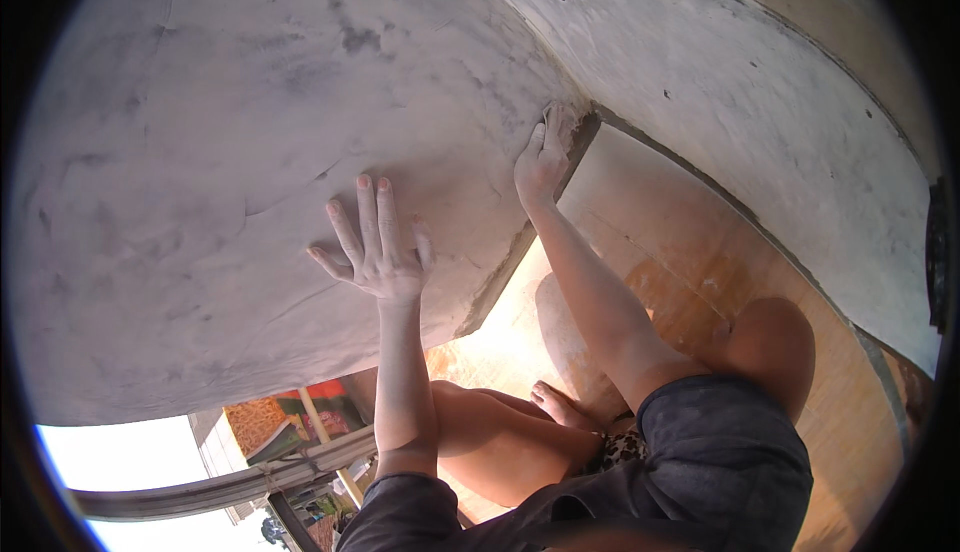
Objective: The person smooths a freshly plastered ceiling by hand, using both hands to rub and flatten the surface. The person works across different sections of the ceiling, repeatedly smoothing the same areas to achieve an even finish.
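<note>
My left hand lies flat against the grey, smudged plaster wall, its fingers spread and dusted white. Nothing is in it. Farther right, my right hand reaches low into the corner where this wall meets a second plastered wall. White dust coats this hand too, and its fingers are drawn together against the wall's bottom edge. A pale, crumpled-looking patch shows by the fingertips; I cannot make out what it is or whether it is held.
Orange-brown tiles cover the dusty floor, with a dark strip along the foot of the right wall. My bent legs and bare foot are below. At lower left, a railing crosses a bright opening, with colourful items beyond it.
</note>
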Tool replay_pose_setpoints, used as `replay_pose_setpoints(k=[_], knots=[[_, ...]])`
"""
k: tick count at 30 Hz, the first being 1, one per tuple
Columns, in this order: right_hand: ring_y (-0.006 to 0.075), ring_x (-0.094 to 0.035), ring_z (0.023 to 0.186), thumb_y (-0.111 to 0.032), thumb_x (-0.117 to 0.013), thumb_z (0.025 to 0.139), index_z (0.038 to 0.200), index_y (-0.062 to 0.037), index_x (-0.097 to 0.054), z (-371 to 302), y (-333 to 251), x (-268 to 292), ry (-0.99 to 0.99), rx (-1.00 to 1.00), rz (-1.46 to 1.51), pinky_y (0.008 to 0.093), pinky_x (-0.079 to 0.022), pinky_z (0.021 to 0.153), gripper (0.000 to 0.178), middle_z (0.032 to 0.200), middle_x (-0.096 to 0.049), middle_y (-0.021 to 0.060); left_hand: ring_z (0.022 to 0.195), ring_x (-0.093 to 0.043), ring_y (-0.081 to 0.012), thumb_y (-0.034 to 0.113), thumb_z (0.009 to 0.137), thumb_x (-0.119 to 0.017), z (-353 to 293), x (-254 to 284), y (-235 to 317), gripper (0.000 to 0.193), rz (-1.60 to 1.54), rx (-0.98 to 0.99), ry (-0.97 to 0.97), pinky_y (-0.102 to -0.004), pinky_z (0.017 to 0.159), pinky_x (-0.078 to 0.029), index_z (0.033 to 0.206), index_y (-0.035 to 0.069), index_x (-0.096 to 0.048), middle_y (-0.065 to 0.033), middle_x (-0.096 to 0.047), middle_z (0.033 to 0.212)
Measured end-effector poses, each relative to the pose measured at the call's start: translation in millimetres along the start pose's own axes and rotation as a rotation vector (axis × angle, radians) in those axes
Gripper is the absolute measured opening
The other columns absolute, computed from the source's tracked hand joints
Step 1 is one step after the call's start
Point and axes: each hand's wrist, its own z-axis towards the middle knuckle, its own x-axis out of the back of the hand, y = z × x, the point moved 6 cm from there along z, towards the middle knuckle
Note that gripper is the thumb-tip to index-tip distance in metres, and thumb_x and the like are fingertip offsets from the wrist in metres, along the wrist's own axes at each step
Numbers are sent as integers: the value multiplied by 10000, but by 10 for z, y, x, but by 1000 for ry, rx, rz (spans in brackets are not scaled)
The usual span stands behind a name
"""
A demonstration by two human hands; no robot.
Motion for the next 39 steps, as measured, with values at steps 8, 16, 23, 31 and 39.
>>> replay_pose_setpoints(k=[8, 16, 23, 31, 39], knots=[[493, -307, 1481, -185, -460, 1058, 1462, 11, -516, 490, -1349, -732, -113, 664, 76, 560, -263, 1206, 452, 1536, -487, 195, 1516, -345, -263, 491, 1004, -419, -24, 7, -9, 514, 38, 1, -64, -575, 1266, 16, 1383, 226, -642, 67, -607, 1456], [436, -286, 1509, -179, -371, 1078, 1517, 20, -432, 34, 143, 47, -143, -114, -45, 535, -248, 1219, 487, 1588, -411, 212, 1524, -331, -269, 465, 982, -441, -17, 12, -2, 509, 4, -5, -35, -573, 1264, 20, 1386, 229, -641, 48, -599, 1468], [486, -323, 1473, -216, -420, 1078, 1428, -31, -573, 417, -1113, -615, -148, 694, 180, 547, -267, 1210, 425, 1504, -533, 166, 1527, -326, -266, 450, 971, -461, -37, -12, -8, 503, 16, 20, -76, -568, 1264, 26, 1383, 228, -644, 42, -588, 1481], [338, -398, 1475, -138, -422, 1064, 1446, 20, -529, 213, 193, -7, -46, -80, -21, 432, -333, 1199, 427, 1534, -500, 173, 1522, -334, -259, 471, 988, -438, -16, -5, 12, 502, 2, -1, -11, -565, 1268, 24, 1390, 244, -636, 62, -589, 1477], [386, -423, 1446, -51, -472, 1019, 1392, 0, -588, 397, -195, -128, -44, 294, -23, 447, -361, 1186, 393, 1496, -533, 186, 1523, -333, -267, 459, 993, -428, -21, -2, 3, 513, 13, -7, -30, -570, 1266, 12, 1401, 220, -627, 45, -600, 1468]])
